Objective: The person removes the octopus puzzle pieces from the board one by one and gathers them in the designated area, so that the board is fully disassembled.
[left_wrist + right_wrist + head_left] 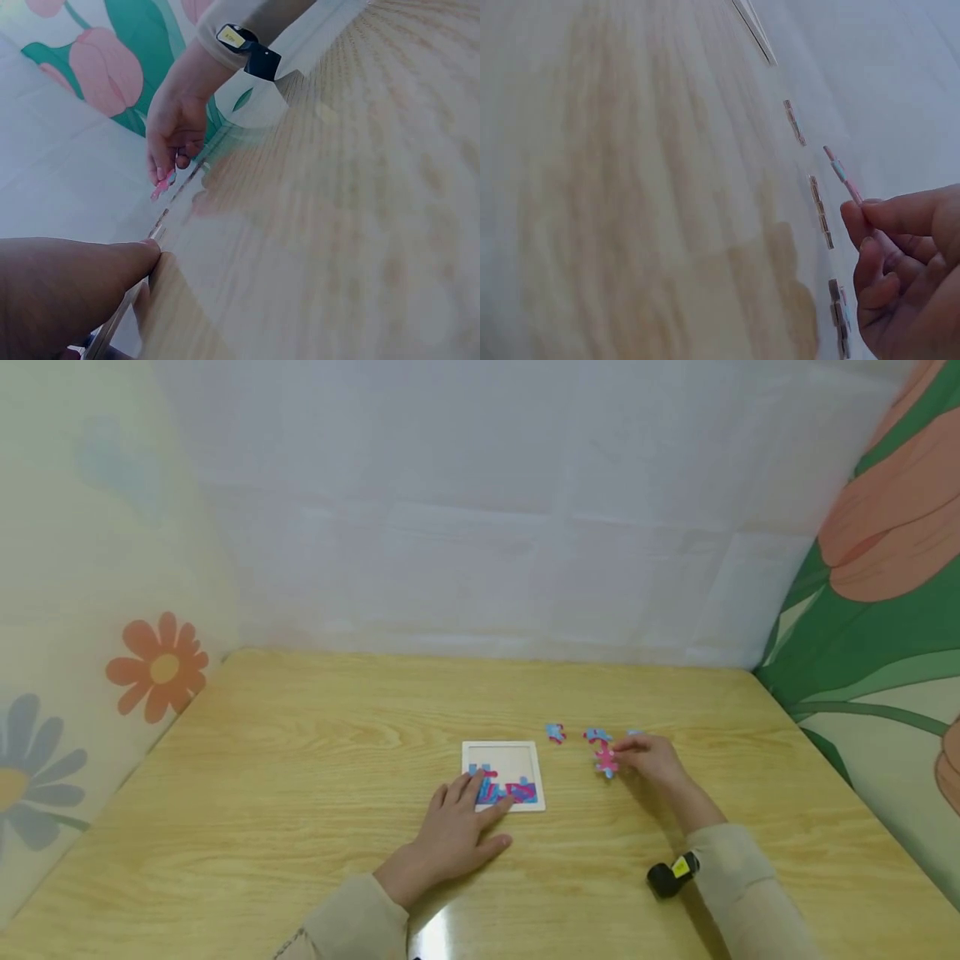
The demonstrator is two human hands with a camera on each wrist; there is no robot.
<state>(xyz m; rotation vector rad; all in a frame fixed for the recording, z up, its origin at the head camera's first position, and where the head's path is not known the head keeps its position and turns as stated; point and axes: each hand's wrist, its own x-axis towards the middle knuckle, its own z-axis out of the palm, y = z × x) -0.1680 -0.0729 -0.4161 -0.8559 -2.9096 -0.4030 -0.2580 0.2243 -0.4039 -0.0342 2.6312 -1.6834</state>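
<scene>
A pink puzzle piece [606, 760] with light blue spots is pinched between the thumb and fingers of my right hand [654, 762]. In the right wrist view that puzzle piece [842, 172] appears edge-on, raised above the table. My left hand [459, 837] lies with fingers spread over the lower left of a white square puzzle tray [541, 777], fingertips on the joined pieces. Blue, purple and pink puzzle pieces [522, 792] fill the tray's lower part, and its upper part shows bare backing. The left fingers hide some of the pieces.
Loose puzzle pieces lie right of the tray: a blue and pink one [555, 732], another [597, 735] beside it, and a blue one [634, 732] partly behind the right hand. A black wrist device [672, 875] sits at the right sleeve. A white cloth [480, 527] hangs behind the table.
</scene>
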